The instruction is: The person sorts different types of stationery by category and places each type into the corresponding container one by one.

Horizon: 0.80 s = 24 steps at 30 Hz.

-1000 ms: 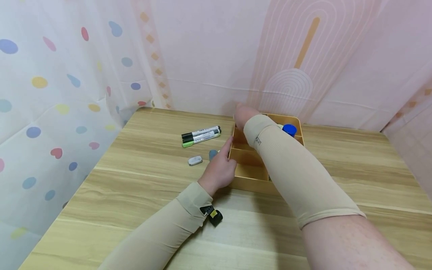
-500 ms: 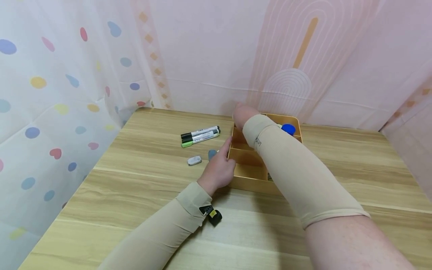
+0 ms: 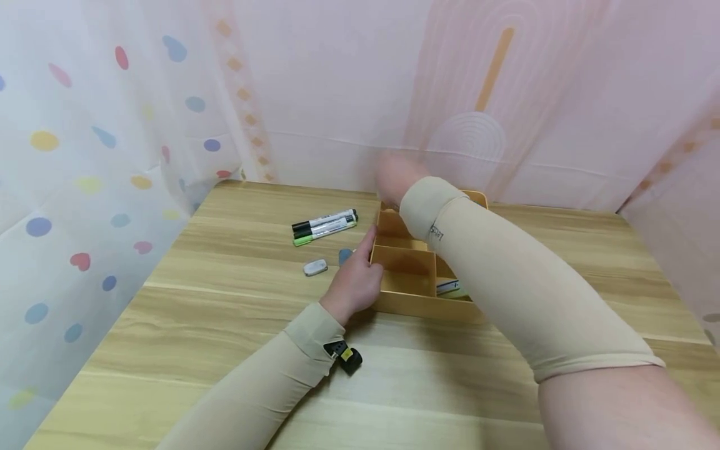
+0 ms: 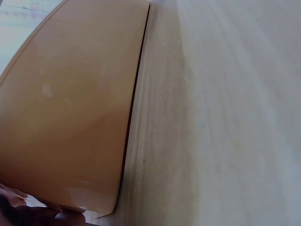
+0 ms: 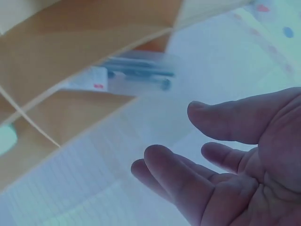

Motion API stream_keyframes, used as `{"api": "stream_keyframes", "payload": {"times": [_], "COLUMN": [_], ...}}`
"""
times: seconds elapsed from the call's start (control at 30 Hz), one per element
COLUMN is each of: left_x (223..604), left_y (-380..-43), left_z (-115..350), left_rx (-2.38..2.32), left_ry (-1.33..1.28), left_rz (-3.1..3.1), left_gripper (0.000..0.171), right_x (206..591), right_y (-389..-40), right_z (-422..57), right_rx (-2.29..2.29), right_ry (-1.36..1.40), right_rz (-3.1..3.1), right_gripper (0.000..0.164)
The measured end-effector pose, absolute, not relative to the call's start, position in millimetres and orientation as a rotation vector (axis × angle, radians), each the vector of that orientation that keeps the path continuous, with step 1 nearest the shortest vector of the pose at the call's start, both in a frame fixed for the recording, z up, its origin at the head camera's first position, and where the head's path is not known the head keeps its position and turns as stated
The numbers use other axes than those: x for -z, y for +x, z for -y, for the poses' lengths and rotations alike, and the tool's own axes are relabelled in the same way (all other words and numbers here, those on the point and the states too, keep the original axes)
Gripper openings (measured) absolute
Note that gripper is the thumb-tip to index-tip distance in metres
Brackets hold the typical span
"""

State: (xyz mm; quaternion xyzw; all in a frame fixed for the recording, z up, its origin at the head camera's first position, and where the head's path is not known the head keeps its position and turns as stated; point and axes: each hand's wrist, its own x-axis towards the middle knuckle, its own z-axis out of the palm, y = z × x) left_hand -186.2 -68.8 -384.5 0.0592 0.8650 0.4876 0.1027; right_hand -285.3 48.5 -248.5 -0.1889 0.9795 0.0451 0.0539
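Note:
A tan divided organizer box (image 3: 422, 306) stands on the table. My left hand (image 3: 355, 284) lies against its left side, index finger stretched along the wall. Only some fingertips (image 4: 70, 217) of it show beside the tan wall in the left wrist view. My right hand (image 3: 398, 178) is over the box's back left corner, blurred. In the right wrist view that hand (image 5: 225, 174) has thumb and fingers apart with nothing between them. Beyond its fingertips, a blurred clear packet with dark sticks (image 5: 141, 73) sits in a box compartment.
Several markers (image 3: 325, 226) lie left of the box, with a small white oval object (image 3: 315, 267) in front of them. A blue-grey piece (image 3: 345, 255) is next to my left hand. Blue-and-white items (image 3: 448, 287) lie in the front compartment. A curtain (image 3: 326, 94) hangs behind.
My right hand has risen slightly from the back left compartment, and its forearm has shifted, hiding the blue lid and baring more compartments. My left hand keeps its place on the box.

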Motion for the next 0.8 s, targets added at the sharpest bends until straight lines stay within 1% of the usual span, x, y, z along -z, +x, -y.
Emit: {"api": "stream_keyframes", "payload": {"times": [0.1,0.17,0.3,0.57,0.67,0.8], "left_x": [384.9,385.1,384.6,384.4,383.9,383.0], "left_y": [-187.0,-187.3,-187.6,-187.3,-187.0,-186.4], "left_z": [69.6,70.1,70.5,69.6,69.4,69.7], "left_rx": [-1.437,-1.434,-1.438,-1.458,-1.459,-1.463], "left_ry": [0.172,0.170,0.157,0.125,0.127,0.133], "left_rz": [-2.561,-2.564,-2.564,-2.531,-2.531,-2.528], "left_gripper": [0.074,0.074,0.075,0.075,0.074,0.074], "right_x": [238.2,231.7,218.6,198.5,194.4,189.8], "right_y": [-281.2,-279.2,-274.8,-263.0,-258.5,-254.6], "right_z": [-50.8,-52.7,-58.7,-87.2,-102.6,-123.8], "right_rx": [-0.159,-0.147,-0.049,0.133,0.210,0.330], "right_ry": [-0.572,-0.576,-0.562,-0.485,-0.404,-0.248], "right_rz": [-2.980,-2.971,-2.969,-2.992,-2.982,-2.964], "right_gripper": [0.050,0.054,0.049,0.053,0.053,0.059]}}
